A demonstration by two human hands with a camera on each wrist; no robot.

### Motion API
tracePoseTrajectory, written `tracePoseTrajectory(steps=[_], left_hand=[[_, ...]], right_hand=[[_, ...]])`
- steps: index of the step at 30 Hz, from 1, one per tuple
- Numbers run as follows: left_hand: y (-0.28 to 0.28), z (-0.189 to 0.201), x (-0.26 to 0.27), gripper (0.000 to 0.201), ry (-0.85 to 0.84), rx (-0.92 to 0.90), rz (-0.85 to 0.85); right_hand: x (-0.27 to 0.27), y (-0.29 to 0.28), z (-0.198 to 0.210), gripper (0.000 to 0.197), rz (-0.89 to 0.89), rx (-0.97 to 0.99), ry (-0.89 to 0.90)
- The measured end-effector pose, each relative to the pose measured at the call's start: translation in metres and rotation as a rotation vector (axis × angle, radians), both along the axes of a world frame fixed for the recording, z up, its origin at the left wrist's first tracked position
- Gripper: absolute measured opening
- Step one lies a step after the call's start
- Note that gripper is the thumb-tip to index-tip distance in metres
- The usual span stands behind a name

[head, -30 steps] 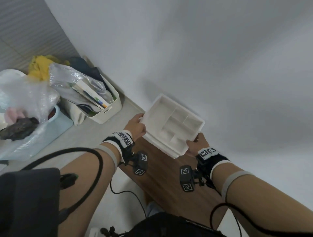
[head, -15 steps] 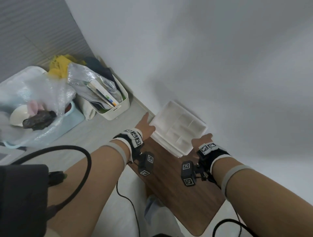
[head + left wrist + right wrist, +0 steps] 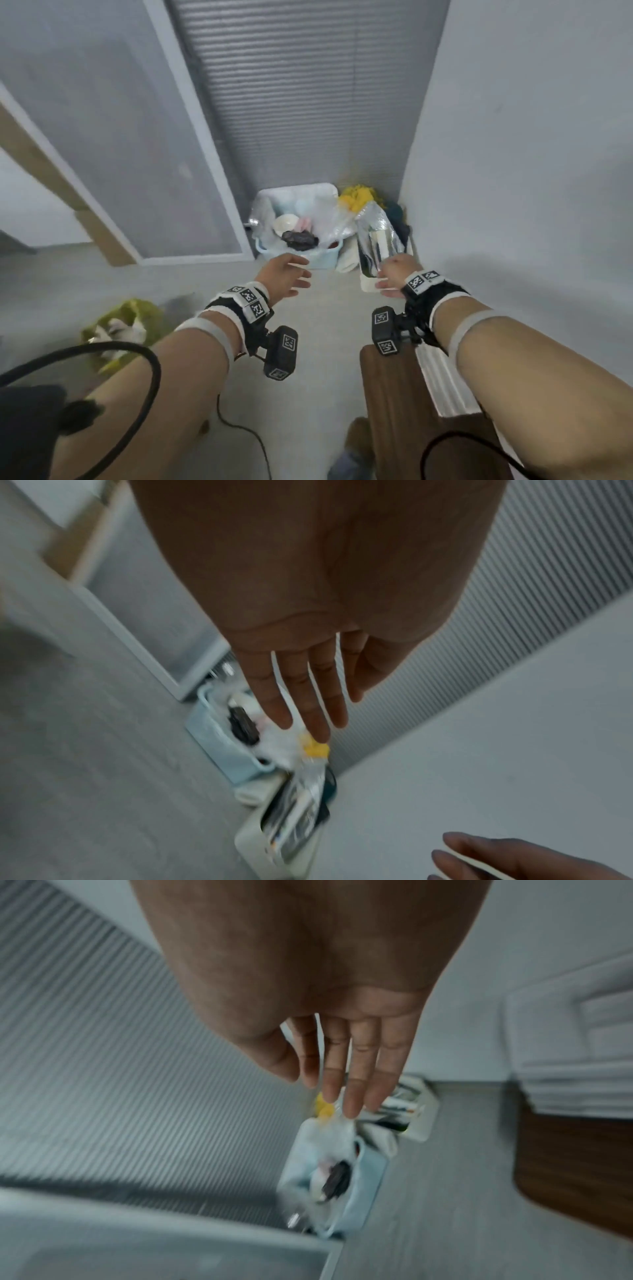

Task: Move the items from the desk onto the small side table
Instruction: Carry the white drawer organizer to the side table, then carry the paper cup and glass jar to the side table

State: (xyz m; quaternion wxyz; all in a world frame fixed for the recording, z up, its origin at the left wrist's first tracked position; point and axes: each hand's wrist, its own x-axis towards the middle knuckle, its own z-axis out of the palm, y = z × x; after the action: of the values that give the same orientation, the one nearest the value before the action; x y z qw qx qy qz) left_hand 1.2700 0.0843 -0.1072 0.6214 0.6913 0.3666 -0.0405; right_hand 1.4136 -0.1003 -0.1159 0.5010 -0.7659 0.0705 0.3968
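A white compartment tray (image 3: 442, 387) lies on the small dark wooden side table (image 3: 394, 411) at the lower right, partly hidden under my right forearm. The right wrist view shows the tray (image 3: 575, 1069) resting on the table (image 3: 565, 1164) by the wall. My left hand (image 3: 287, 277) hovers above the floor, left of the table, fingers straight and spread, holding nothing. My right hand (image 3: 390, 274) is lifted beyond the table's far end, fingers also straight and empty. Both wrist views show the left hand (image 3: 308, 696) and the right hand (image 3: 346, 1069) flat, with nothing in them.
Against the ribbed grey blind stand a light blue basket (image 3: 308, 257) full of bags and a white bin (image 3: 368, 284) holding books and a silver bag. A yellow-green bag (image 3: 120, 325) lies on the grey floor at left. A black cable (image 3: 239, 428) trails below.
Both hands have let go of the white tray, which now lies on the side table. They have lifted away from it and opened. The view has swung left toward the baskets.
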Motion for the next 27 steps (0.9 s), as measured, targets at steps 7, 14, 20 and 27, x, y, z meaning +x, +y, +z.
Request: tracePoseTrajectory(steps=[7, 14, 20, 27], left_hand=[[0.052, 0.046, -0.225, 0.025, -0.083, 0.107, 0.418], [0.026, 0.066, -0.485, 0.018, -0.102, 0.149, 0.851], [-0.011, 0.056, -0.652, 0.018, -0.045, 0.182, 1.123], [-0.014, 0.027, -0.743, 0.013, 0.053, 0.238, 1.263]], right_hand=[[-0.159, 0.13, 0.067, 0.008, 0.453, 0.199, -0.171], [-0.395, 0.198, 0.091, 0.019, 0.907, 0.275, -0.236], [-0.561, 0.224, 0.086, 0.017, 1.237, 0.29, -0.18], [-0.664, 0.265, 0.048, 0.016, 1.694, 0.168, -0.413]])
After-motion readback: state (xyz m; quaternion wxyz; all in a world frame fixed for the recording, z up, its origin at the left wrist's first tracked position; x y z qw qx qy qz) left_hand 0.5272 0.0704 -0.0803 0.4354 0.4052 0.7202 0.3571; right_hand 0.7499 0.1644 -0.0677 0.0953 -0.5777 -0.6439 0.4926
